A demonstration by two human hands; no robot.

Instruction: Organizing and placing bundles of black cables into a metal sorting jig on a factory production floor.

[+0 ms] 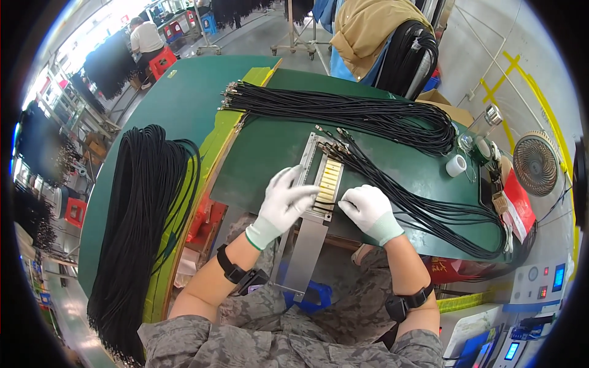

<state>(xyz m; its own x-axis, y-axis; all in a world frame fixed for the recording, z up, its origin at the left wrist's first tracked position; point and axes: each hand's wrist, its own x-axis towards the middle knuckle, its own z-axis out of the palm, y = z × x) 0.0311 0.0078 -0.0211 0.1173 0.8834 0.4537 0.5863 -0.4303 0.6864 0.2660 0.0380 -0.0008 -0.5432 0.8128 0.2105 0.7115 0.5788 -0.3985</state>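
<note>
A metal fixture (311,153) with a row of yellow-and-white slots (329,178) lies on the green table in front of me. My left hand (281,202), in a white glove, is at the fixture's left side. Its fingers are apart, and their tips reach over the lower slots. On the other side my gloved right hand (368,210) is closed at a black cable (325,205) that crosses the fixture's near end. Black cables (399,193) with metal tips fan from the fixture's far end toward the right; where each tip sits is too small to tell.
A long cable bundle (343,110) lies across the far side; another bundle (144,208) hangs over the left table, past a yellow-taped edge (224,132). At right stand a white spool (456,165), a glass jar (481,129) and a fan (535,162). A metal plate (307,251) juts toward my lap.
</note>
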